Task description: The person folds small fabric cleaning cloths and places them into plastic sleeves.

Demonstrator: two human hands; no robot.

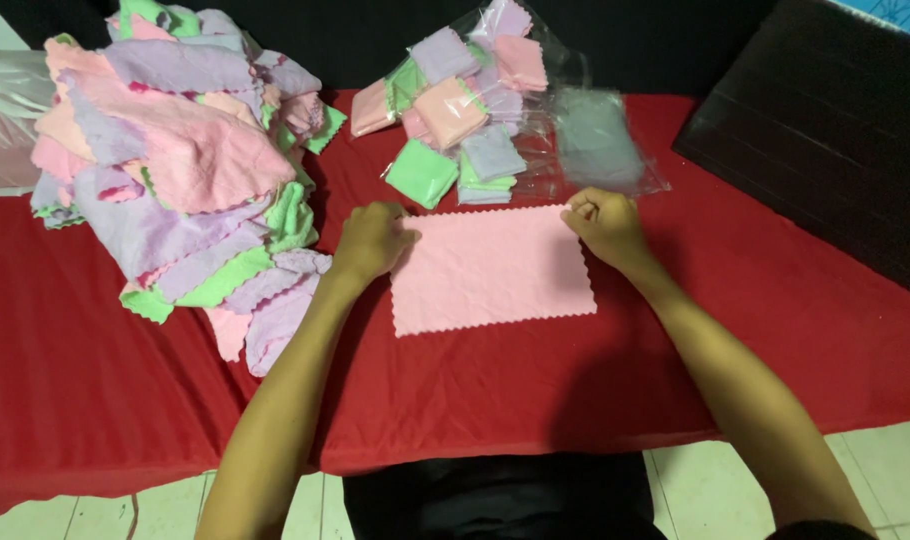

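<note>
A person stands at a table draped in red cloth [535, 400], both bare arms reaching forward. A flat, pale pink rectangular cleaning cloth with zigzag-cut edges [490, 272] lies spread on the red cloth directly before them. The left hand [372, 240] is curled over the pink cloth's far left corner, fingers closed on it. The right hand [603, 224] pinches the far right corner between clenched fingers.

The thin cloth looks likely to wrinkle or skew if one hand pulls harder than the other, and the corners could slip from so small a pinch.

To the left, close by the left forearm, a loose heap of pink, lilac and green cloths [180, 165] spills toward the flat one and could slide onto it. Just beyond the hands sit folded cloths in clear plastic bags [475, 105], crowding the far edge. A dark ridged panel [825, 130] lies at far right, well apart.
</note>
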